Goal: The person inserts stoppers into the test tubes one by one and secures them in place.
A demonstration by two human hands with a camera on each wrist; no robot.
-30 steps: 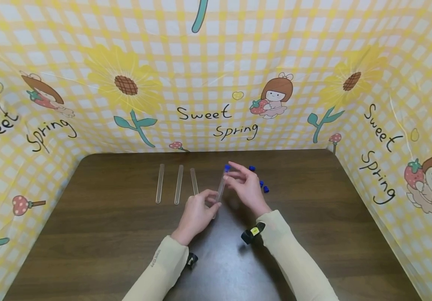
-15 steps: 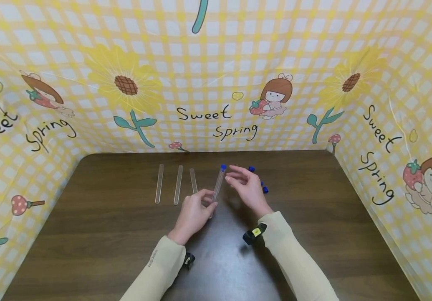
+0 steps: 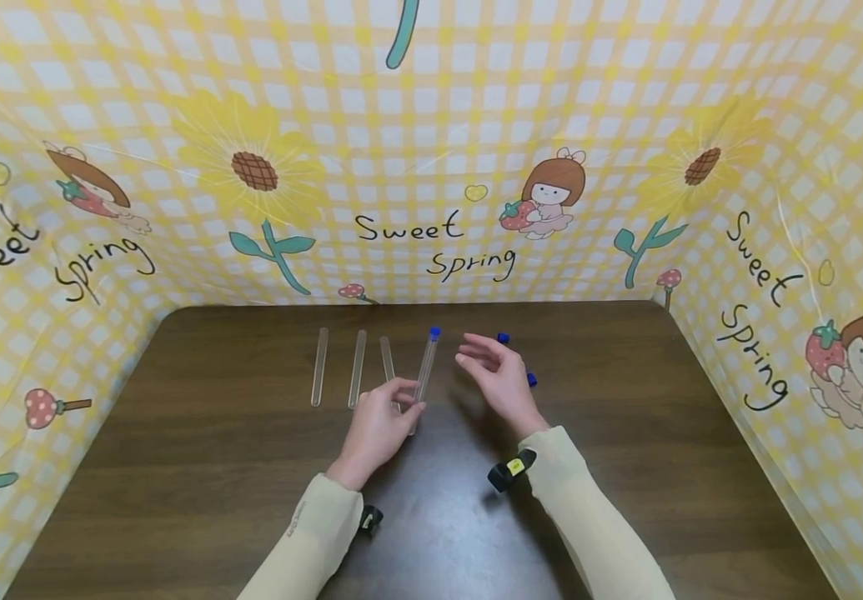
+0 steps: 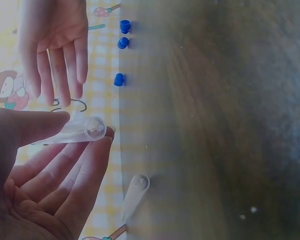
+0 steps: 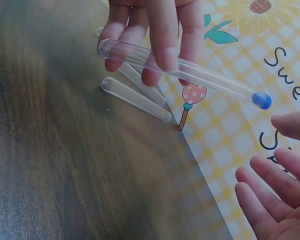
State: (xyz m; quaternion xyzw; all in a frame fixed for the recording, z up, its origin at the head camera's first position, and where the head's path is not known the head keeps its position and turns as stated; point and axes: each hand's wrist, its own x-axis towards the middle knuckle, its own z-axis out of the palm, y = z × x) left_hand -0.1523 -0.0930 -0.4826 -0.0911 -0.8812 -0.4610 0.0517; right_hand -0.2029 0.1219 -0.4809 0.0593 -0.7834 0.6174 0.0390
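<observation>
My left hand (image 3: 380, 423) pinches a clear test tube (image 3: 427, 362) between thumb and fingers. The tube leans with its upper end to the right, and a blue cap (image 3: 434, 332) sits on that end. In the right wrist view the tube's rounded closed end points away from the blue cap (image 5: 261, 100). Just right of the tube is my right hand (image 3: 504, 382), its fingers loosely bent and apart from the cap. Uncapped test tubes (image 3: 319, 367) lie on the table to the left, the nearest one partly hidden by my left hand.
Loose blue caps (image 4: 119, 79) lie on the dark wooden table (image 3: 198, 467), two of them visible past my right hand in the head view. A yellow checkered cloth (image 3: 408, 150) rises along the table's back and both sides.
My right fingers have come off the blue cap and now stand apart from it. My left hand has carried the capped test tube a little to the left.
</observation>
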